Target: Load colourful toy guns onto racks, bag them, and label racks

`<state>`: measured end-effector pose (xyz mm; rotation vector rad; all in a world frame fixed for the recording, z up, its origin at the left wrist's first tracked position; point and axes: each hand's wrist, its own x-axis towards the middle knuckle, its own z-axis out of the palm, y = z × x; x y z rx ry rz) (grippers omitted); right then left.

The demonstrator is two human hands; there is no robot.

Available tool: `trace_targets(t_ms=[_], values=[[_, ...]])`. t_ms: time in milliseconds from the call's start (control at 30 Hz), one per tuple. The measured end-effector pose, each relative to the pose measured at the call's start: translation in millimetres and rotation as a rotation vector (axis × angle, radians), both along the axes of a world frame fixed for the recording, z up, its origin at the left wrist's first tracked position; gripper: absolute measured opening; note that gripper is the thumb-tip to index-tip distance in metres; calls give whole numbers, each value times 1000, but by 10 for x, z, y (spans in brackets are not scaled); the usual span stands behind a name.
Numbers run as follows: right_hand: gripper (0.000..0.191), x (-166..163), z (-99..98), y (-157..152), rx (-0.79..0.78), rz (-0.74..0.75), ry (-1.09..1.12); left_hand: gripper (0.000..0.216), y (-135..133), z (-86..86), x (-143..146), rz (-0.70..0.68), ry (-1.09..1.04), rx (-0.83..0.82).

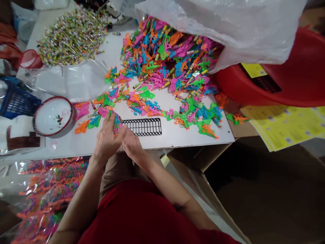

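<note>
Red shirt (pixel 127 210) at bottom centre, a worker brings left hand (pixel 106 137) and right hand (pixel 132 144) together at the left end of a black plastic rack (pixel 146 126), mid-frame — fingers by multicoloured plastic toys (pixel 117 122), though whether either hand grips one cannot be told. More lie in a loose heap (pixel 162 51) at upper centre, spilling across the white tabletop (pixel 167 140) — seemingly for easy reach
</note>
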<state>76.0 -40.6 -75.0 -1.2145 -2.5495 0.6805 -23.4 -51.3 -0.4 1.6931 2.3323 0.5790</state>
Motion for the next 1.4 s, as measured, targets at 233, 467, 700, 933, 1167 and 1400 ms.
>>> trace_targets(t_ms=[233,467,700,933,1167,1400], values=[[20,242,8,270,-166,240,128,55,-28,-69,111,36,204,13],[26,212,402,1762,-21,63,119,52,-187,-70,-32,-66,239,4],[33,-520,496,1806,160,213,-166,50,-189,-84,-73,-74,197,44],[29,179,166,1305,155,370,-209,51,-159,-36,-39,-57,165,-14],[27,-69,215,1245,-23,-6,-321,51,-153,-45,-7,-40,183,-4],[28,109,129,1216,-59,-58,-251,54,-161,-42,-14,-32,145,-24]])
